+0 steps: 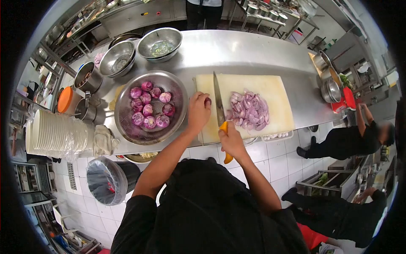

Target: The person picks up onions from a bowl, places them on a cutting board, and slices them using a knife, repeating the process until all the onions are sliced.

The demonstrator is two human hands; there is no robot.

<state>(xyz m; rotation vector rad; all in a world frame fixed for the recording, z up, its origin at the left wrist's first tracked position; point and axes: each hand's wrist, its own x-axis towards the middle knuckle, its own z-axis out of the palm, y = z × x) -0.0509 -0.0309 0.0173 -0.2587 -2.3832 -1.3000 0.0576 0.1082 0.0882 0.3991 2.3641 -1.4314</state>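
My right hand (231, 140) grips the yellow handle of a kitchen knife (218, 99), its long blade pointing away from me over the white cutting board (277, 84). Just left of the blade, my left hand (199, 111) is closed at the board's left edge. A bit of purple onion (207, 101) shows at its fingertips; the rest is hidden by the fingers. Sliced red onion (249, 110) lies in a loose pile to the right of the knife. A steel bowl (122, 120) left of my left hand holds several whole peeled red onions (148, 110).
Two steel colanders (116, 59) (158, 44), a pot (88, 78) and stacked white containers (53, 133) stand along the counter's left side. A cloth (102, 139) lies by the front edge. Below is a lined bin (105, 182). Co-workers (342, 142) stand at the right.
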